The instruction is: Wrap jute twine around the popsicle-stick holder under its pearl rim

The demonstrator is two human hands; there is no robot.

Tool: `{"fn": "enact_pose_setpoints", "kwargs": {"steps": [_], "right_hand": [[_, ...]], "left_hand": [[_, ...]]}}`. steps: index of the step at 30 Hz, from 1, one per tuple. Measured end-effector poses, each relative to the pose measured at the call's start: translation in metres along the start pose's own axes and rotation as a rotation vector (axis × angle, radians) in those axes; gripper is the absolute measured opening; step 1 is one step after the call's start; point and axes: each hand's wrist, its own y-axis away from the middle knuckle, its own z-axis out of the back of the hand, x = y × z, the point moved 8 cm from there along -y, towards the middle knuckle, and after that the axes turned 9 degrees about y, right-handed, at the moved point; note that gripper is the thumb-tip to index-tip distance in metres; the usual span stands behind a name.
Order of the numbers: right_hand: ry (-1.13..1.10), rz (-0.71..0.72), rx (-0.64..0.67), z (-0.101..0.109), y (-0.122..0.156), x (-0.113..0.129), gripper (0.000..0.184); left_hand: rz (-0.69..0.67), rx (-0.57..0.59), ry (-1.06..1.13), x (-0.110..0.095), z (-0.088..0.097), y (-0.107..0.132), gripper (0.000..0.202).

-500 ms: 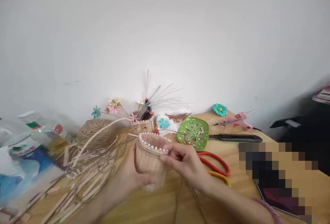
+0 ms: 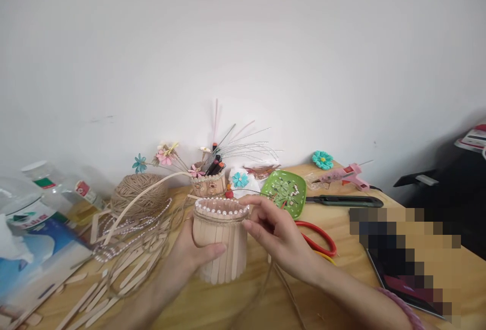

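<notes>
A round pen holder [image 2: 222, 254] made of wooden craft sticks is tilted slightly over the table. White pearl beads [image 2: 224, 212] line its rim, and jute twine [image 2: 218, 219] circles it just below them. My left hand [image 2: 193, 251] grips the holder from the left, thumb across its front. At the right of the rim, my right hand [image 2: 277, 231] is closed, index finger on the bead edge and thumb at the twine band. Loose twine strands [image 2: 286, 289] trail down beneath this hand. Its inner fingers are partly hidden.
Behind are a green dish [image 2: 301, 196], a utility knife [image 2: 349, 201], a pink glue gun [image 2: 353, 175] and a second stick holder [image 2: 208, 187] with markers. Red-handled scissors [image 2: 322, 246] lie right. Craft sticks [image 2: 132, 272], a twine ball [image 2: 140, 193] and bottles [image 2: 89, 198] fill the left.
The holder has turned and tipped so more of its front shows, and it has shifted slightly left. My right hand's index finger has lifted onto the rim edge.
</notes>
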Motion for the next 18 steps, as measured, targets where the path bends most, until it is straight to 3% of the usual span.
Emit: {"fn": "enact_pose_setpoints", "kwargs": {"steps": [5,11,18], "right_hand": [[-0.042,0.011,0.018,0.001,0.0,0.001,0.01],[-0.077,-0.033,0.01,0.007,-0.003,0.001,0.013],[-0.065,-0.019,-0.006,0.011,-0.002,0.003,0.012]], "left_hand": [[0.098,0.05,0.124,0.006,-0.002,0.004,0.072],[0.189,0.093,0.278,0.017,0.004,0.006,0.07],[0.226,0.226,0.361,0.03,0.006,0.004,0.069]]}}
